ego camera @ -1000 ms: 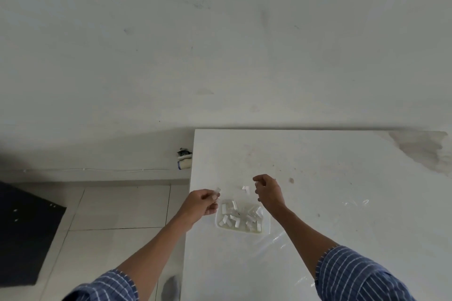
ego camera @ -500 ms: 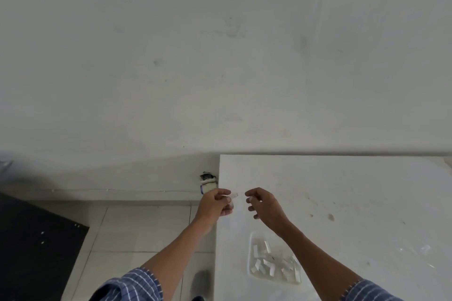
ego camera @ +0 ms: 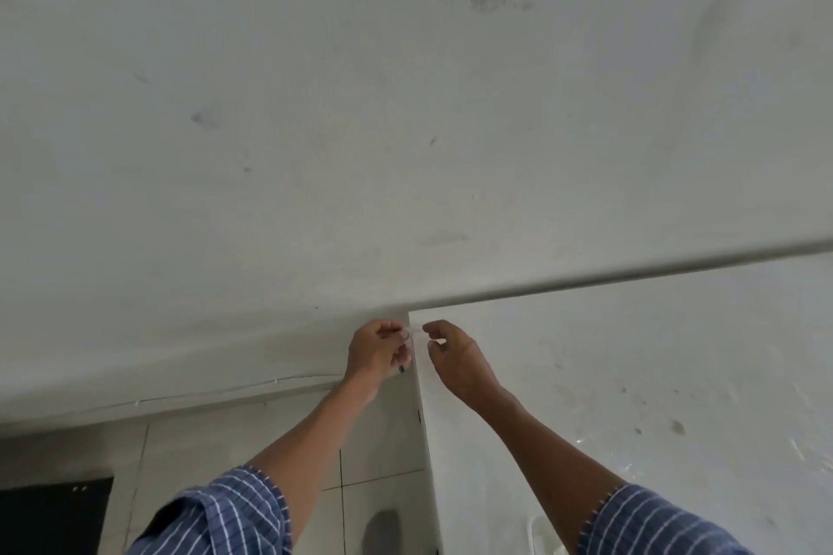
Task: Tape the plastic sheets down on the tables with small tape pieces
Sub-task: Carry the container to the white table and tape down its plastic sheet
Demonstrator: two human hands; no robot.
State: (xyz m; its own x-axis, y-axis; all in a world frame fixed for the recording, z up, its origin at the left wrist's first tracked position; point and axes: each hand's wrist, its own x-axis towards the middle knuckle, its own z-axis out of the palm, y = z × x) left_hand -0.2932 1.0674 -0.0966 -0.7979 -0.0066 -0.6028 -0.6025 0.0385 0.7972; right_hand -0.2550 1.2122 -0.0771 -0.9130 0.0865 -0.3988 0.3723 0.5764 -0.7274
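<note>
Head view: both hands meet at about 6 o'clock of the frame's middle, right over the far left corner of the white table (ego camera: 631, 374), where it stands close to the wall (ego camera: 405, 126). The left hand (ego camera: 376, 351) hangs just off the table's left edge, above the tiled floor (ego camera: 234, 433). Its fingers (ego camera: 390, 324) are curled, thumb and forefinger pinching one end of a small tape piece (ego camera: 417, 330). The right hand (ego camera: 455, 356), at 3 o'clock of the left, appears to pinch the other end, so the strip is held taut between them just above the corner.

The clear plastic sheet (ego camera: 798, 451) shows only as glints at 4 o'clock. Whether its edge reaches the corner cannot be told.

The step looks like laying this strip across the corner. To do it well, keep the strip stretched so it does not fold onto itself. Lower it so that half lands on the sheet and half on the table or its side, set one end first, then rub along with a fingertip toward the other end. Smooth the sheet flat beforehand; a wrinkle trapped under the tape would likely lift later.
</note>
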